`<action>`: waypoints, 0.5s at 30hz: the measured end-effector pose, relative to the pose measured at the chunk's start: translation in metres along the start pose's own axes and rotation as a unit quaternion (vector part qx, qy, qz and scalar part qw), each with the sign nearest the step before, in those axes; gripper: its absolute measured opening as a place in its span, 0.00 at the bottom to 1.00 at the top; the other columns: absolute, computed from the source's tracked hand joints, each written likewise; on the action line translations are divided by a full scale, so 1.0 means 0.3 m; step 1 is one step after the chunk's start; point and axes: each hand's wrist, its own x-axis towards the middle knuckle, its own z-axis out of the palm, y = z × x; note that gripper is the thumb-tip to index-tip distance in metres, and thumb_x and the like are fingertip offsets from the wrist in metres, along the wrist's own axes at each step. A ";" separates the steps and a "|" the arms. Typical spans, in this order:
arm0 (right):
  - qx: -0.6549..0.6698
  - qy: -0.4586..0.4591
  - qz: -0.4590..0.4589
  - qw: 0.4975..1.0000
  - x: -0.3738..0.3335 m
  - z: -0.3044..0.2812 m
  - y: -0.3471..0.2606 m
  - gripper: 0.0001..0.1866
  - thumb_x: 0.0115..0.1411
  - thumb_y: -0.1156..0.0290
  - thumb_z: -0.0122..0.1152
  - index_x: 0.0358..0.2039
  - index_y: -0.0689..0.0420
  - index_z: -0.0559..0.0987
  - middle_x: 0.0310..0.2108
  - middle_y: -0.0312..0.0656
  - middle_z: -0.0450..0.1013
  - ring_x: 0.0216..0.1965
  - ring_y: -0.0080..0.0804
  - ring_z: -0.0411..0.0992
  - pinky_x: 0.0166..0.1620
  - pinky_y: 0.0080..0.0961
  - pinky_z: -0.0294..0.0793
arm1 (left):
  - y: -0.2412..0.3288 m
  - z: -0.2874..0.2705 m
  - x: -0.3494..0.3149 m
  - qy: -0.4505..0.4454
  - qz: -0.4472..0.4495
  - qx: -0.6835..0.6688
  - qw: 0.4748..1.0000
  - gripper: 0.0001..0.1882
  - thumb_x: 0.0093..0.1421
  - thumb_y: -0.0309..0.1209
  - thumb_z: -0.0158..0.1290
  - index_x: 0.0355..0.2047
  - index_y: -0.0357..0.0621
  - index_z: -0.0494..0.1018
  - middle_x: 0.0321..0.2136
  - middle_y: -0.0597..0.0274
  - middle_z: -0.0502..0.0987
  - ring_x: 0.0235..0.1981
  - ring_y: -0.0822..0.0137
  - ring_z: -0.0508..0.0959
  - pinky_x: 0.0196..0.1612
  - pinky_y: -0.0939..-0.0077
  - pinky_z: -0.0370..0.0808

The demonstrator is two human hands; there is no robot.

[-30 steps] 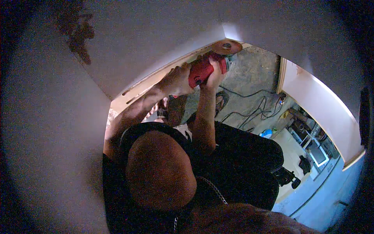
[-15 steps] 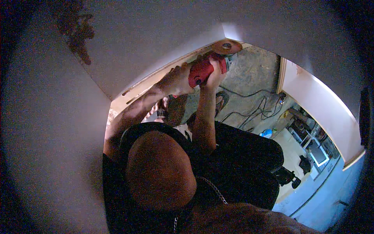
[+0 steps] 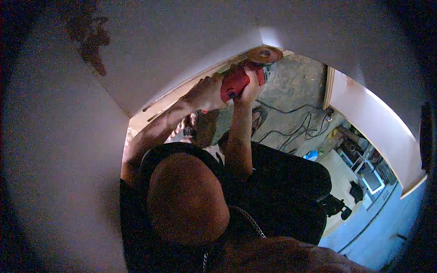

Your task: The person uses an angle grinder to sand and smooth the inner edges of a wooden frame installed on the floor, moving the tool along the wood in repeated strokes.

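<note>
A red angle grinder with a round brown disc is held up near the far edge of the opening. My left hand is closed around the rear of its body. Closer to the disc, my right hand wraps the front part, its fingers partly hidden. The disc lies by the corner where the pale panel's edge bends; whether it touches cannot be made out. Whether the disc is spinning cannot be told either.
White panels surround the opening, one with a dark brown stain. A black cable loops over the grey floor. To the right hangs a white panel with a wooden edge. A white-framed item lies lower right.
</note>
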 end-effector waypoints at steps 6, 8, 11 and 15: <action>-0.044 0.002 -0.045 0.998 0.014 -0.010 0.021 0.19 0.58 0.72 0.56 0.50 0.60 0.76 0.43 0.42 0.77 0.42 0.40 0.77 0.48 0.37 0.79 | 0.030 -0.029 -0.015 -0.024 -0.029 -0.014 0.999 0.41 0.39 0.40 0.70 0.50 0.28 0.68 0.42 0.34 0.78 0.43 0.39 0.81 0.49 0.52 0.80; -0.056 0.008 -0.048 0.997 0.000 0.011 0.028 0.18 0.58 0.72 0.56 0.49 0.59 0.76 0.43 0.42 0.77 0.42 0.39 0.77 0.47 0.36 0.79 | 0.005 -0.027 -0.015 -0.018 -0.020 -0.008 1.000 0.41 0.41 0.41 0.70 0.50 0.28 0.67 0.37 0.37 0.79 0.34 0.45 0.81 0.41 0.56 0.81; -0.051 0.045 -0.050 0.996 0.054 -0.069 0.027 0.17 0.57 0.73 0.57 0.48 0.60 0.77 0.42 0.41 0.77 0.41 0.38 0.77 0.46 0.34 0.80 | 0.018 0.006 0.009 0.000 0.024 -0.018 1.000 0.42 0.44 0.43 0.71 0.52 0.29 0.66 0.26 0.44 0.82 0.15 0.57 0.81 0.23 0.62 0.82; -0.062 0.054 -0.049 0.995 0.035 -0.035 0.036 0.16 0.56 0.75 0.58 0.47 0.60 0.78 0.41 0.41 0.77 0.40 0.37 0.77 0.45 0.33 0.80 | 0.012 -0.004 -0.006 0.008 0.009 -0.019 1.000 0.42 0.45 0.44 0.70 0.52 0.29 0.66 0.24 0.46 0.82 0.13 0.60 0.80 0.21 0.64 0.81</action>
